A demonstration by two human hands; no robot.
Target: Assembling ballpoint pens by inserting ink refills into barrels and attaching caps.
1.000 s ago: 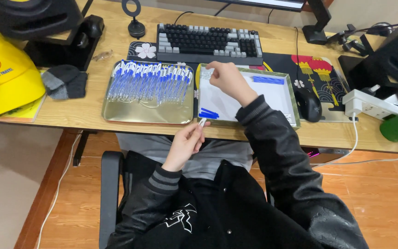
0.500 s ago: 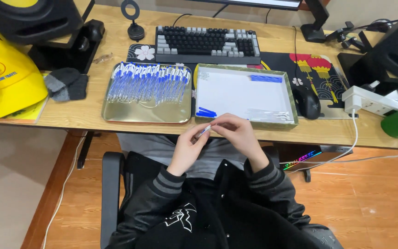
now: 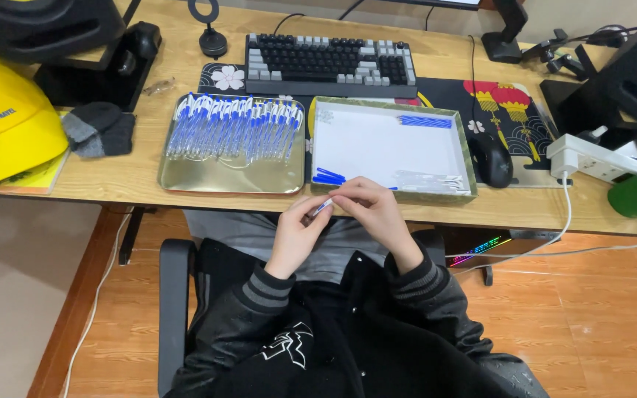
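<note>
My left hand (image 3: 296,234) and my right hand (image 3: 370,210) meet just below the desk's front edge, both closed on one clear pen with a blue tip (image 3: 321,208). Above them sits a white-lined tray (image 3: 464,151) holding a few blue caps (image 3: 329,177), a row of blue parts (image 3: 425,121) at its far right and some clear tubes (image 3: 429,180) at its near right. To its left, a gold metal tray (image 3: 208,179) holds several clear pens with blue caps (image 3: 234,127) laid side by side.
A keyboard (image 3: 326,65) lies behind the trays. A black mouse (image 3: 489,161) sits on a patterned mat at right, beside a white power strip (image 3: 587,156). A yellow helmet (image 3: 5,118) and grey gloves (image 3: 97,129) lie at left.
My right hand has come back from the white tray to my lap and joined the left hand on the pen. The left hand has stayed near the desk edge.
</note>
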